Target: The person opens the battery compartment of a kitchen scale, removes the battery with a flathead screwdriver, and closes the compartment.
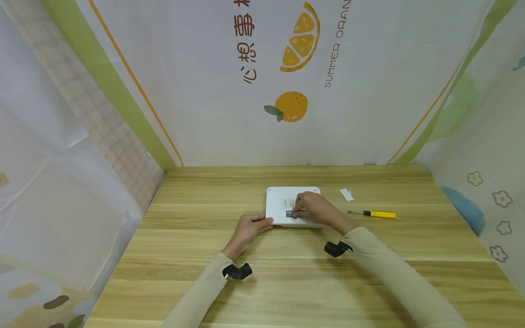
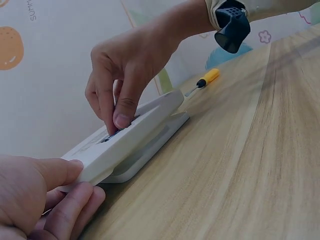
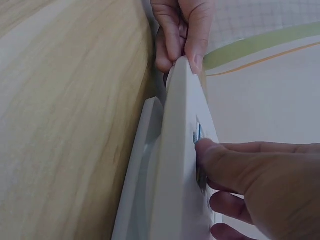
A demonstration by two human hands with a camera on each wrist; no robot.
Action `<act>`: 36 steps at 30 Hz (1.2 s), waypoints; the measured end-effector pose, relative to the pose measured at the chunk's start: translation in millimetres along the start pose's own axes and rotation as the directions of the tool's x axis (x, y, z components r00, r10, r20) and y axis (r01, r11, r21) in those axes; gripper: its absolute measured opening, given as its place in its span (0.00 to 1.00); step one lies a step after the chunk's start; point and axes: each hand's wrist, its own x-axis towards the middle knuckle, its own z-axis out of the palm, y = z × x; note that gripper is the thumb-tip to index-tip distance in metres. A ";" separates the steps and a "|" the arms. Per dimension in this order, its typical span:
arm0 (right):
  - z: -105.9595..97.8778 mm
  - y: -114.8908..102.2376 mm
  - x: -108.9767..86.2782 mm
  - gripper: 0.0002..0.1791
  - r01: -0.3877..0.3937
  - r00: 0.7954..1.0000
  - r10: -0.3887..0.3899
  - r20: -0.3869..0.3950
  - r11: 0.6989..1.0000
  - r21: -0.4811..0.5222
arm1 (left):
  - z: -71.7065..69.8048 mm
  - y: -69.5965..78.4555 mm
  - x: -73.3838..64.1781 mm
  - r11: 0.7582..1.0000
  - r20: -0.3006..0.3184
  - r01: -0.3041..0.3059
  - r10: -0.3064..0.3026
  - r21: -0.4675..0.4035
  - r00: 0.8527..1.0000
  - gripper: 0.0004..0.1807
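Note:
A flat white device [image 1: 274, 204] with rounded corners, much like a kitchen scale turned over, shows a printed label and an uncovered battery slot [image 1: 289, 213] on its upper face. My left hand [image 1: 251, 228] grips its near left corner, thumb on top and fingers underneath. In the left wrist view, a thinner plate [image 2: 131, 172] shows under the body, which slants over the table. My right hand [image 1: 315, 208] reaches across from the right, thumb and forefinger pinching a small bluish battery [image 3: 199, 131] at the slot. The fingers partly hide the battery and the label.
A screwdriver [image 1: 382, 214] with a yellow handle lies right of the device, its shaft toward the right hand. Behind it is a small white battery cover [image 1: 346, 195]. The wooden table [image 1: 197, 255] meets a printed cloth [image 1: 229, 132] at its back edge.

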 end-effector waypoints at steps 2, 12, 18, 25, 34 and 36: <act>-0.4 -0.6 1.5 0.05 0.002 1.000 -0.002 0.013 1.000 -0.004 | 0.2 0.1 0.1 1.000 -0.003 -0.002 0.002 -0.001 1.000 0.17; -3.5 -3.1 4.9 0.03 0.094 0.994 -0.088 0.066 0.992 -0.085 | -0.6 -0.8 0.7 1.000 0.000 -0.007 0.007 0.002 1.000 0.17; -0.3 0.4 3.8 0.04 0.114 0.992 -0.107 0.061 0.985 -0.126 | -1.3 -0.2 0.1 1.000 0.018 -0.005 0.004 0.011 1.000 0.19; -2.4 -2.4 7.0 0.05 0.166 0.985 -0.153 0.081 0.965 -0.205 | -2.4 0.2 -0.2 1.000 0.028 -0.007 0.006 0.015 1.000 0.19; -4.6 -5.2 10.1 0.03 0.238 0.971 -0.222 0.090 0.937 -0.258 | -3.0 0.2 -0.2 1.000 0.031 -0.011 0.011 0.003 0.999 0.19; -3.9 -3.5 9.9 0.03 0.226 0.973 -0.210 0.092 0.945 -0.237 | -2.9 0.8 -0.4 1.000 0.033 -0.009 0.009 0.001 0.999 0.19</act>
